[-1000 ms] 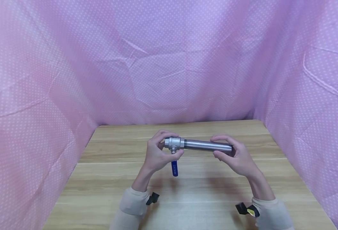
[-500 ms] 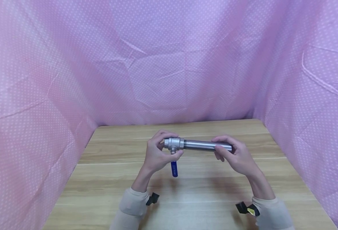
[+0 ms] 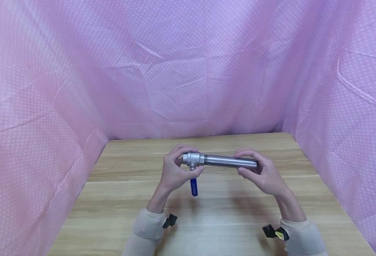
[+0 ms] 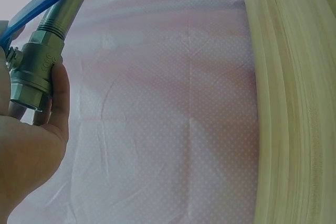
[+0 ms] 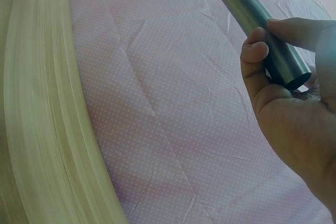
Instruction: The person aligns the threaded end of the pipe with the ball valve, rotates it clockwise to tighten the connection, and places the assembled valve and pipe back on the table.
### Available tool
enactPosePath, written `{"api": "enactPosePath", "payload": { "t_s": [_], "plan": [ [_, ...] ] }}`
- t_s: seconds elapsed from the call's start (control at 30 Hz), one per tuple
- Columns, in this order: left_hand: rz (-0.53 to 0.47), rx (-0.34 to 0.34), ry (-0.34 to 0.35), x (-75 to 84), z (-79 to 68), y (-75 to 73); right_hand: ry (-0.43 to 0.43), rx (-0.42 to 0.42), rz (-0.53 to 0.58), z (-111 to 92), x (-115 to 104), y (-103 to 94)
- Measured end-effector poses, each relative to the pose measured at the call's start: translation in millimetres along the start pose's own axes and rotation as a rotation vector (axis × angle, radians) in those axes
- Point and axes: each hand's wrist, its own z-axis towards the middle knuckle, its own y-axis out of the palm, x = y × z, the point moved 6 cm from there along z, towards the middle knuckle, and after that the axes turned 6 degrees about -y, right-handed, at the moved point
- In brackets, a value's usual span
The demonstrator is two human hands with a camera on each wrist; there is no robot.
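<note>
A silver ball valve point(image 3: 193, 158) with a blue lever handle point(image 3: 194, 187) is held up over the table by my left hand point(image 3: 175, 172), thumb in front and fingers behind its body. A steel pipe point(image 3: 227, 161) joins the valve's right end, with some thread point(image 4: 51, 27) showing at the joint in the left wrist view. My right hand point(image 3: 264, 174) grips the pipe near its free end, thumb on one side and fingers on the other. In the right wrist view the pipe's open end point(image 5: 299, 81) sits close to the palm.
Beneath the hands lies a wood-grain table point(image 3: 130, 199). Pink dotted cloth point(image 3: 188, 89) hangs behind it and along both sides. Each wrist carries a small black camera mount, one on the left point(image 3: 170, 221) and one on the right point(image 3: 275, 233).
The right thumb moves up over the pipe and then back down below it, the fingers shifting round it. The left hand and the valve stay nearly still.
</note>
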Motion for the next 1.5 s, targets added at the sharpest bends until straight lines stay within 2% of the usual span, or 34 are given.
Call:
{"api": "enactPosePath", "payload": {
  "t_s": [0.33,0.9,1.13,1.5],
  "plan": [
    [0.017,-0.008,-0.005,-2.1,-3.6,5.8,-0.018,-0.003,0.039,-3.4,2.8,-3.4],
    [0.014,0.003,-0.01,-1.4,-5.1,4.5,0.002,-0.036,-0.059,-3.1,6.2,-3.0],
    [0.004,-0.004,-0.007,-1.2,-3.1,5.2,0.025,-0.039,-0.016,-3.5,7.6,-3.3],
    [0.005,-0.005,-0.009,-2.6,-1.3,4.4,-0.008,-0.03,0.002,-2.2,3.6,-1.8]
  ]
}}
